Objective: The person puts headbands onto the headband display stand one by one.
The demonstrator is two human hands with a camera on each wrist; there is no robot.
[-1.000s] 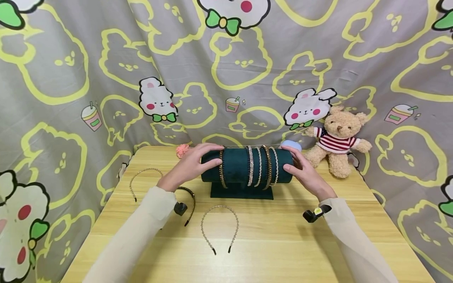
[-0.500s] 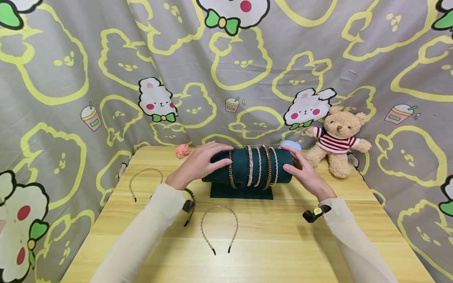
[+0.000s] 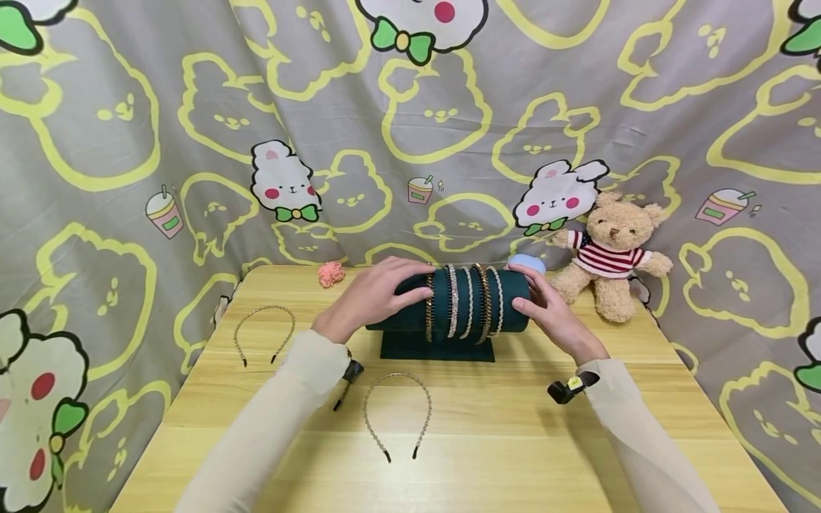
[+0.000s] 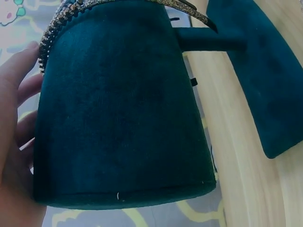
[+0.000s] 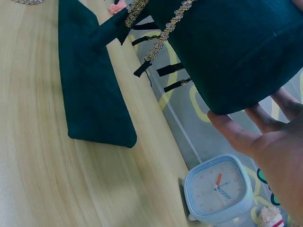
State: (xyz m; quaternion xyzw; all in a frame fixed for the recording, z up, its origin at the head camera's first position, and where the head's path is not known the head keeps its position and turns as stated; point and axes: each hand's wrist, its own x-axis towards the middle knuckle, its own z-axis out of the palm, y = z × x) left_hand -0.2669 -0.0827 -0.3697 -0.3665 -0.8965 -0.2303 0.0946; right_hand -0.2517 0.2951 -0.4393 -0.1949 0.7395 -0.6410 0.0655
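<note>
A dark green velvet headband stand [image 3: 400, 320] with a padded roll on a flat base stands mid-table. Several beaded and rhinestone headbands sit over the roll, side by side toward its right half. My left hand [image 3: 380, 293] grips the leftmost, a dark gold beaded headband [image 3: 429, 317], thumb in front and fingers over the top and back. In the left wrist view the headband's beads [image 4: 59, 21] lie right at a fingertip. My right hand [image 3: 556, 317] holds the roll's right end, its thumb in front. The right wrist view shows the fingers [image 5: 236, 135] against that end.
A beaded headband [image 3: 425, 399] lies at the front of the table, another [image 3: 264, 308] at left. My left wrist partly hides a dark headband [image 3: 341, 396]. At the back are a pink pompom flower [image 3: 331, 273], a light blue clock [image 5: 218, 189] and a teddy bear [image 3: 612, 256].
My left hand has slid the dark gold headband rightward along the roll, close to the rhinestone one. My right hand has stayed at the roll's right end.
</note>
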